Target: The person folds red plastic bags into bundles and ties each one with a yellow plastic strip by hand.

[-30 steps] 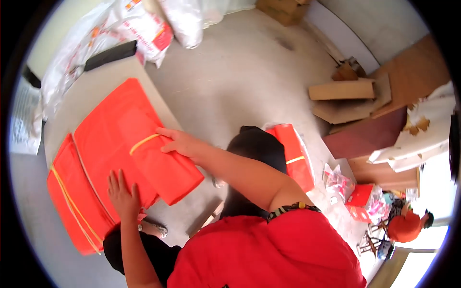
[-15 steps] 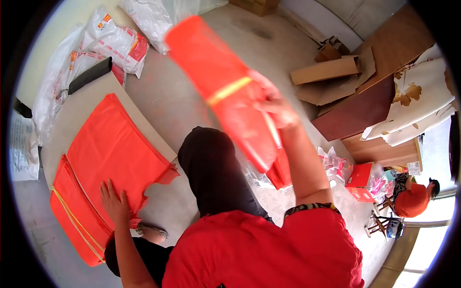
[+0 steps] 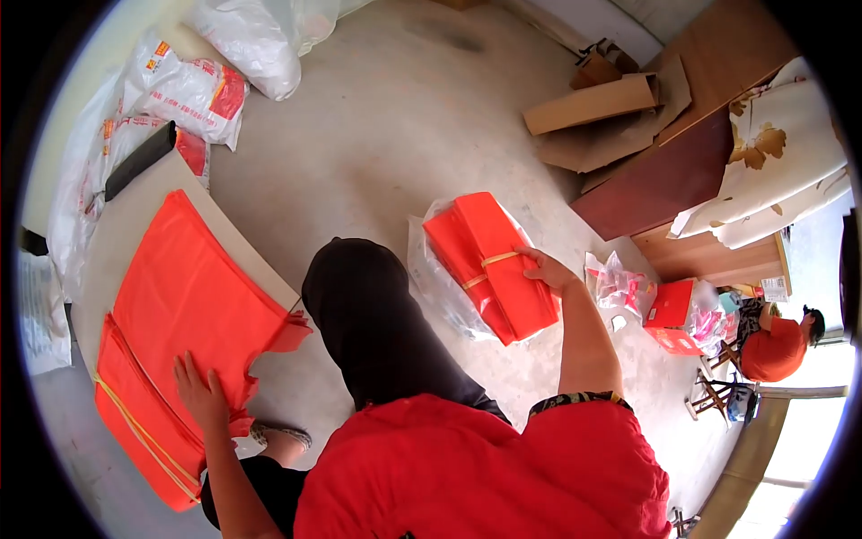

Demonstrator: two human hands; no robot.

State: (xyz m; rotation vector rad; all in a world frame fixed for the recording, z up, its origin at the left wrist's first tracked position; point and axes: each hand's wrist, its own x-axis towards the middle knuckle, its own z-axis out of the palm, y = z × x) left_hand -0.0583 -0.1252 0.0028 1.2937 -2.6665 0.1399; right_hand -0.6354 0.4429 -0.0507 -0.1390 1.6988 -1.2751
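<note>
Spread flat, my left hand [image 3: 200, 395] rests on a stack of red sheets [image 3: 202, 278] with a ragged lower edge. Beside that stack lies a folded red bundle [image 3: 135, 413], bound with yellow bands. My right hand [image 3: 552, 272] is at the right edge of another red bundle [image 3: 489, 238] with a yellow band, its thumb over the top and the other fingers partly hidden. This bundle lies on a second banded red bundle [image 3: 476, 292], with a clear plastic bag [image 3: 422, 269] under both on the floor.
The left stack rests on a pale board [image 3: 238, 242] with a dark roll [image 3: 141, 160] at its far end. White printed bags [image 3: 193, 94] line the wall. Flattened cardboard [image 3: 597, 112] leans by a brown panel [image 3: 655, 189]. Another person [image 3: 777, 346] sits far right.
My right hand has brought the banded red bundle down and right, from the air onto the other bundle. My left hand stays on the sheets. The view has shifted slightly.
</note>
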